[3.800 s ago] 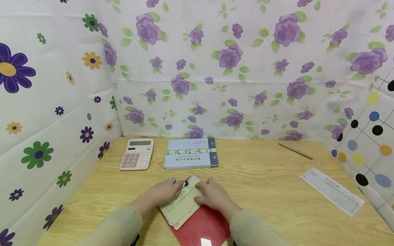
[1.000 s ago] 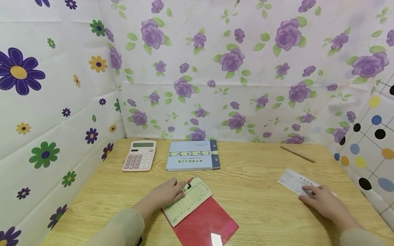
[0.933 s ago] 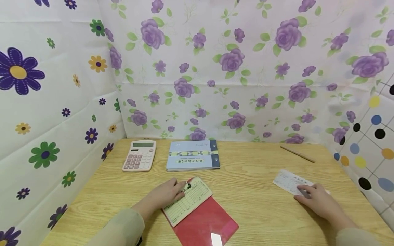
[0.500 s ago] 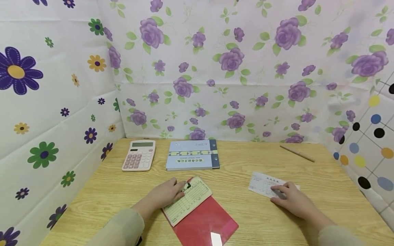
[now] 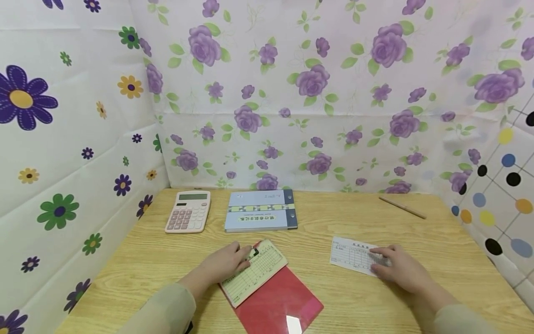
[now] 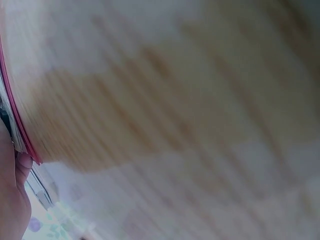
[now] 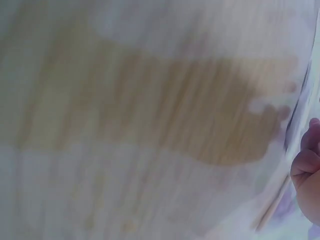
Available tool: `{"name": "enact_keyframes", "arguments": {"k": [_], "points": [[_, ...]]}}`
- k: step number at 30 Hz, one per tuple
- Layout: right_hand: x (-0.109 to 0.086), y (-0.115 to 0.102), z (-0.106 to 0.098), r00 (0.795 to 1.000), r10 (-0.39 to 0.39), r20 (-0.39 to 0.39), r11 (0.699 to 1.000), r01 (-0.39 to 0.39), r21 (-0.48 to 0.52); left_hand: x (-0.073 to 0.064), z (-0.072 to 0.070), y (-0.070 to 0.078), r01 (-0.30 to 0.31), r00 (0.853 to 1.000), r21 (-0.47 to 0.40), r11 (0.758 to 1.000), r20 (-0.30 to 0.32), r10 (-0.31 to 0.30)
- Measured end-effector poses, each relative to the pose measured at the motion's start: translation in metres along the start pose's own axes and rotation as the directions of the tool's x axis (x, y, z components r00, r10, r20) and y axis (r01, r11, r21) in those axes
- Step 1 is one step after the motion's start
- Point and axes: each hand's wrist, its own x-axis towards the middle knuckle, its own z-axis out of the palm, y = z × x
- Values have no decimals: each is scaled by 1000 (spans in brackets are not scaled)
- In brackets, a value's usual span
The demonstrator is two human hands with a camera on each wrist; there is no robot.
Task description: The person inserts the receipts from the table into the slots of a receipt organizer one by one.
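In the head view a stack of yellowish printed slips [image 5: 258, 276] lies slanted on a red folder [image 5: 279, 301], under a black clip [image 5: 255, 253]. My left hand [image 5: 225, 262] holds the folder at the clip, thumb over the slips. The left wrist view shows a fingertip [image 6: 23, 162] at the red edge; the other fingers are hidden. To the right, my right hand [image 5: 400, 269] pinches the right end of a white printed slip [image 5: 350, 254] between thumb and fingers. Only curled fingers [image 7: 307, 162] show at the edge of the right wrist view.
A pink-and-white calculator [image 5: 188, 211] and a blue account book [image 5: 260, 210] stand along the back of the wooden table [image 5: 325, 287]. A thin brown stick-like pen [image 5: 402, 207] lies at the back right. Patterned cloth hangs behind and beside the table.
My right hand left the yellow slips, reached the white slip at the far right and brought it leftward. Most recently it shifted toward the slip's right end. The left hand has stayed at the clip.
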Motion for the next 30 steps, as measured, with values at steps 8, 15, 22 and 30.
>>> {"name": "enact_keyframes", "arguments": {"k": [8,15,22,30], "points": [[-5,45,-10,996,62,71,998,-60,-26,1,0,0,-1,1000,8,1000,2,1],[-2,52,-5,998,15,55,1000,-15,1,1,-1,1,6,1000,3,1000,5,-6],[-2,47,-5,999,-19,33,1000,19,-5,0,0,0,-11,1000,12,1000,-20,11],[-2,41,-6,999,9,34,1000,-10,23,0,1,0,-17,999,17,1000,-31,17]]}}
